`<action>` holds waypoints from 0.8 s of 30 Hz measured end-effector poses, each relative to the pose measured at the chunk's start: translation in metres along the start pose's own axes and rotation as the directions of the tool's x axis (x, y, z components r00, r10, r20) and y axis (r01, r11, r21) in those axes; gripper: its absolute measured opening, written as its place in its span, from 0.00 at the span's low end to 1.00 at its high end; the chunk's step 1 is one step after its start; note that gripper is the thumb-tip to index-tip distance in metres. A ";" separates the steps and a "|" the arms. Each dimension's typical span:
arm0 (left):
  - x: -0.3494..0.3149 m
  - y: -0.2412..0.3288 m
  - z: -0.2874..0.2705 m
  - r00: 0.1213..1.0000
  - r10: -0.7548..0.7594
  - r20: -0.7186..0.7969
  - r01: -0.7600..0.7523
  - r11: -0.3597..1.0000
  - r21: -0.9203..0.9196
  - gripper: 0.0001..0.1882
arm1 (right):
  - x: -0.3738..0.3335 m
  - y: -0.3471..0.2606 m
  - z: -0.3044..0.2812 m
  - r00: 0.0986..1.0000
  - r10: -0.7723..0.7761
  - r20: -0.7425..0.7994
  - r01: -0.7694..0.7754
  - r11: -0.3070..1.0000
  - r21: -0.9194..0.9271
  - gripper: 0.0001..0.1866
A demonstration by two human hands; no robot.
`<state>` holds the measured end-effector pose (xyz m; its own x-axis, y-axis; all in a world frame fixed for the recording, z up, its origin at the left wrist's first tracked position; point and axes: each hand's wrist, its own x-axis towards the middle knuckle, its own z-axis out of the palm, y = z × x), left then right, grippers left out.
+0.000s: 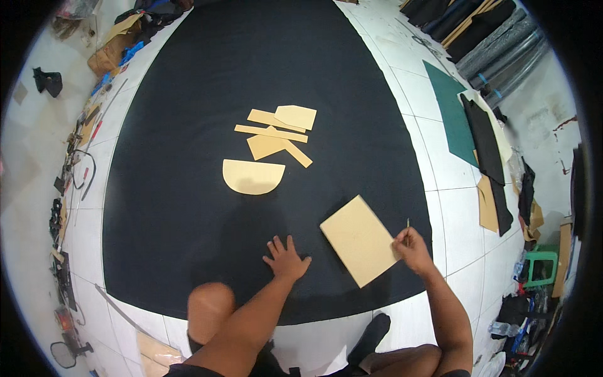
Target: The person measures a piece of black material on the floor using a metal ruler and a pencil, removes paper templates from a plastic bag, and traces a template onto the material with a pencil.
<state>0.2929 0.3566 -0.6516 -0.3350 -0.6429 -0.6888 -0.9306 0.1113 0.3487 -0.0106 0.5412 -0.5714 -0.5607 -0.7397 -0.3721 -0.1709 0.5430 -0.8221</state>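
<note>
A large sheet of black fabric [188,81] is spread over the floor in front of me. My left hand [287,259] rests on it near its front edge, fingers spread, holding nothing. At the right, my right hand [411,249] is closed on the corner of a tan rectangular card [359,242]; a thin pen-like stick [408,222] also pokes up from its fingers. Beyond my left hand lies a tan half-round card piece [253,176]. Farther off, several tan strips [270,133] overlap with a clipped-corner card piece [296,117] and another angled piece [264,147].
White floor tiles [461,213] border the fabric. At the right lie a green cutting mat [449,113], a folded black cloth [483,138] and a green stool [541,265]. A metal ruler [125,311] and a mirror [63,354] are at the lower left.
</note>
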 end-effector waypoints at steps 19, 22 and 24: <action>0.011 0.007 0.025 0.985 -0.043 -0.166 0.063 0.991 0.118 0.69 | 0.101 0.147 0.055 0.890 -0.447 -0.090 0.389 0.846 -0.364 0.06; 0.016 0.015 0.018 0.976 -0.023 -0.218 0.052 0.991 0.126 0.66 | 0.110 0.164 0.058 0.821 -0.535 -0.200 0.418 0.802 -0.428 0.05; 0.008 0.005 0.025 0.956 0.005 -0.295 0.038 0.990 0.137 0.60 | 0.107 0.155 0.063 0.815 -0.557 -0.158 0.430 0.765 -0.480 0.04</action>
<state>0.2822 0.3712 -0.6712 -0.2810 -0.8371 -0.4694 -0.9540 0.1900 0.2321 -0.0460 0.5212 -0.7662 -0.4901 -0.8426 0.2233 -0.7606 0.2882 -0.5818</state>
